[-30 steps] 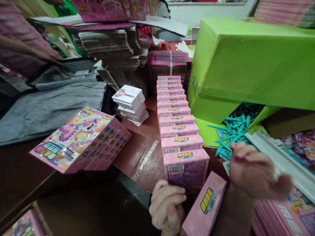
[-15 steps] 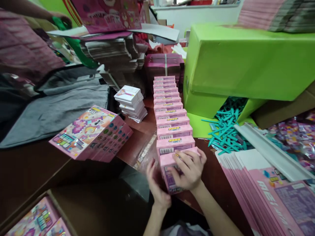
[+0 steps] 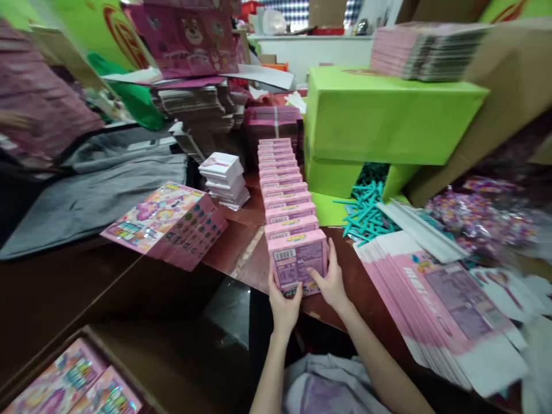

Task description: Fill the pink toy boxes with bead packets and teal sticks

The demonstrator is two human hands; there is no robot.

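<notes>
A pink box (image 3: 301, 259) with a barcode and a purple printed panel is at the near end of a row, tilted slightly back with the panel toward me. My left hand (image 3: 284, 307) grips its lower left side, thumb on the panel. My right hand (image 3: 331, 283) closes on its right side, its thumb also on the panel. Behind it, several matching pink boxes (image 3: 282, 188) stand one behind another along the brown table (image 3: 248, 253). Left of the row lies a leaning stack of pink boxes (image 3: 166, 218) with picture fronts showing.
White cards (image 3: 224, 178) are piled left of the row. To the right are a green carton (image 3: 388, 121), teal pen-like sticks (image 3: 366, 207), a white strip (image 3: 420, 230) and flat pink cartons (image 3: 448, 310). An open cardboard box (image 3: 181, 356) holding pink boxes is at lower left.
My right hand has come off the front box's top to its right side. The left hand, earlier open beside the box, now grips it. The view has shifted right.
</notes>
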